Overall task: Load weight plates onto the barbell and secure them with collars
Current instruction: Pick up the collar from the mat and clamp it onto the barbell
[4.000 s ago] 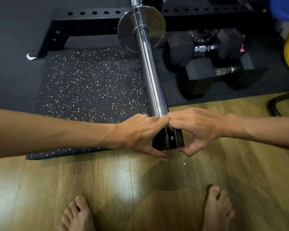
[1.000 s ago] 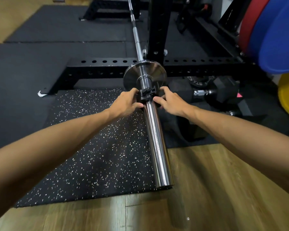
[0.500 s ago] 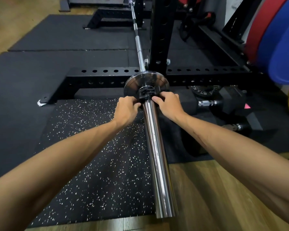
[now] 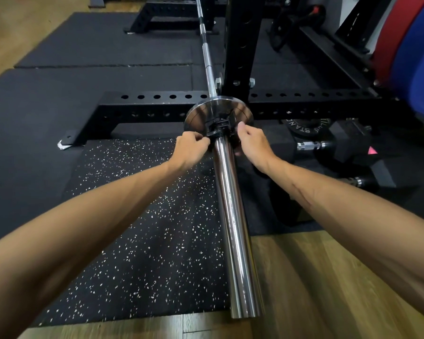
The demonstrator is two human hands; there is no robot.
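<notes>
A chrome barbell sleeve (image 4: pixel 233 216) was seen running away from the camera, its free end above the edge of a speckled rubber mat (image 4: pixel 142 241) and the wooden floor (image 4: pixel 328 289). At the far end of the sleeve a small chrome weight plate (image 4: pixel 198 113) was seated, with the thinner barbell shaft (image 4: pixel 207 55) carried on beyond it past a black rack upright (image 4: pixel 242 40). A black clamp collar (image 4: pixel 218 129) was positioned on the sleeve directly in front of the plate, apparently against its face, though a gap between them could not be ruled out.

The left hand (image 4: pixel 190 150) was held at the left side of the collar with its fingers curled tightly, the fingertips pressed to the collar's edge. The right hand (image 4: pixel 251 145) was placed at the right side, its thumb (image 4: pixel 241 127) raised against the collar and its other fingers curled down beside and under the sleeve; how firmly the collar was gripped there could not be told. Whether the collar's lever was closed could not be made out.

To the right, black hex dumbbells (image 4: pixel 348 143) were lying on the dark matting, with a black plate (image 4: pixel 304 126) partly hidden behind them. Red (image 4: pixel 387 45) and blue bumper plates (image 4: pixel 416 59) were stored at the upper right edge. The perforated black rack base (image 4: pixel 145 104) was stretched across the floor behind the chrome plate.
</notes>
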